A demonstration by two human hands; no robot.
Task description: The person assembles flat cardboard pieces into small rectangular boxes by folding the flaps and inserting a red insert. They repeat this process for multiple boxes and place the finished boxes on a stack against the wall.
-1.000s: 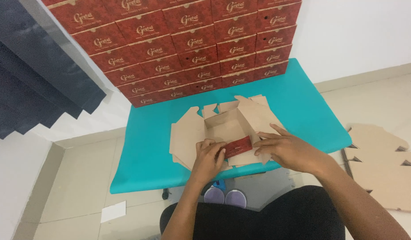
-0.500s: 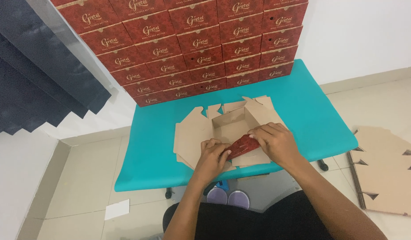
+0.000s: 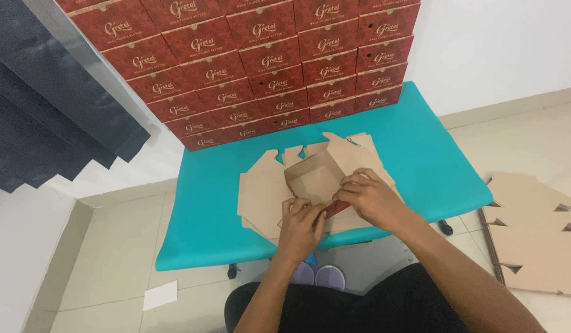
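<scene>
Both hands have drawn closer together since the earlier frames, and the box (image 3: 316, 179) walls stand higher. Left hand (image 3: 301, 223) presses its fingers (image 3: 297, 206), held together, on the box's near red edge; right hand (image 3: 372, 197) has its fingers clamped on the near-right flap. Half folded, the box sits at the middle of the teal counter (image 3: 421, 154), on flat cardboard sheets (image 3: 260, 197). Behind the box rise stacked red boxes (image 3: 267, 61); right of it, on the floor, lie more flat sheets (image 3: 532, 234).
</scene>
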